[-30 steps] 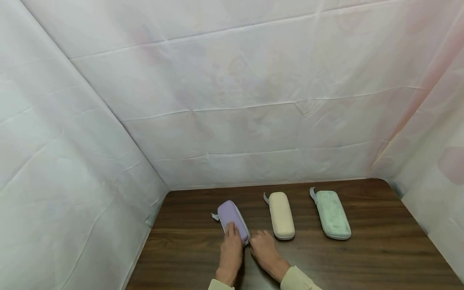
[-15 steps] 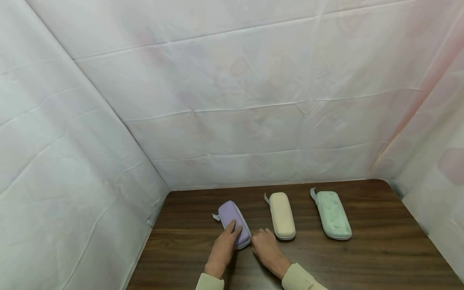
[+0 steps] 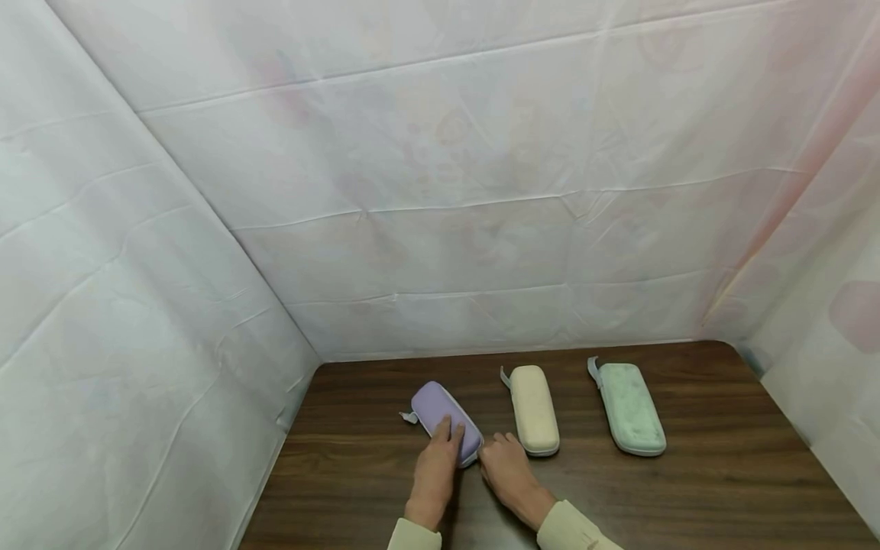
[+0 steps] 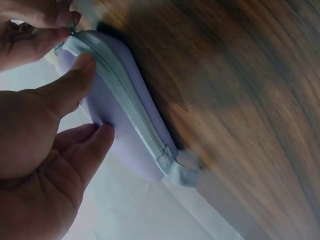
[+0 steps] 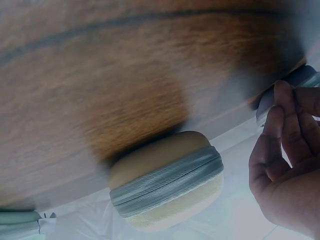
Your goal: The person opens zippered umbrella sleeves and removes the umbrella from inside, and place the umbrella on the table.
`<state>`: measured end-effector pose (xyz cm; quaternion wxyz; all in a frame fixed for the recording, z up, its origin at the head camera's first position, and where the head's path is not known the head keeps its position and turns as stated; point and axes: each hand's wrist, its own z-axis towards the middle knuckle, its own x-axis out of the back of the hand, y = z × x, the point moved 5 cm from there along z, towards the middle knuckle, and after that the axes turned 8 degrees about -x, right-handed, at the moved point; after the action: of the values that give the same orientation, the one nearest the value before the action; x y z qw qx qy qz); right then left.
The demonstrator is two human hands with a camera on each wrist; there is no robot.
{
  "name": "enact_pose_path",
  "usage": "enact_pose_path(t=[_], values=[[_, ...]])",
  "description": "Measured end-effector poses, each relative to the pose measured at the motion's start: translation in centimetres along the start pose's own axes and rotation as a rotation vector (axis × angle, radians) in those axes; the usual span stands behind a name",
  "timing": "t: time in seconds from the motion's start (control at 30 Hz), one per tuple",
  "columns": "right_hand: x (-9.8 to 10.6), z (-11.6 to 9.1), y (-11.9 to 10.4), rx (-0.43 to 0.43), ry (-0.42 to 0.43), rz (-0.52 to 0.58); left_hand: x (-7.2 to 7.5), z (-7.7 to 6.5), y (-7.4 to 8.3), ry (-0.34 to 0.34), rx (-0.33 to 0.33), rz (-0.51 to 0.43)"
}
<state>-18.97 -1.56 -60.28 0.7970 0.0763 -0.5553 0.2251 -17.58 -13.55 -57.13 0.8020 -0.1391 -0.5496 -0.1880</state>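
Note:
A purple zippered case [image 3: 438, 405] lies tilted on the wooden table, its near end turned right. My left hand [image 3: 435, 472] rests on its lid. In the left wrist view, that hand's thumb [image 4: 75, 82] and fingers [image 4: 95, 150] press the lid beside the grey zipper [image 4: 122, 82]. At the near end, my right hand [image 3: 507, 470] pinches the small zipper pull [image 4: 71, 31], partly hidden by its fingertips. Along the side visible there, the zipper teeth look joined. In the right wrist view, the right hand's curled fingers [image 5: 287, 122] cover much of the case's end.
A cream case [image 3: 535, 409] lies just right of my right hand, its zippered end [image 5: 167, 180] large in the right wrist view. Farther right is a pale green case [image 3: 631, 409]. White patterned sheeting [image 3: 440, 252] stands behind the dark table [image 3: 722, 489] and at both sides.
The purple case's near end has swung to the right. My left hand lifted its hold, shifted left, then came back onto the lid. My right hand moved slightly right, still at the zipper.

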Motion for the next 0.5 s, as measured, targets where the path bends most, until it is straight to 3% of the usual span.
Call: enact_pose_path(t=[0.5], values=[[0.4,-0.3,-0.4,0.028,0.03,0.005,-0.8,1.0,1.1,0.02,0.068,0.088]])
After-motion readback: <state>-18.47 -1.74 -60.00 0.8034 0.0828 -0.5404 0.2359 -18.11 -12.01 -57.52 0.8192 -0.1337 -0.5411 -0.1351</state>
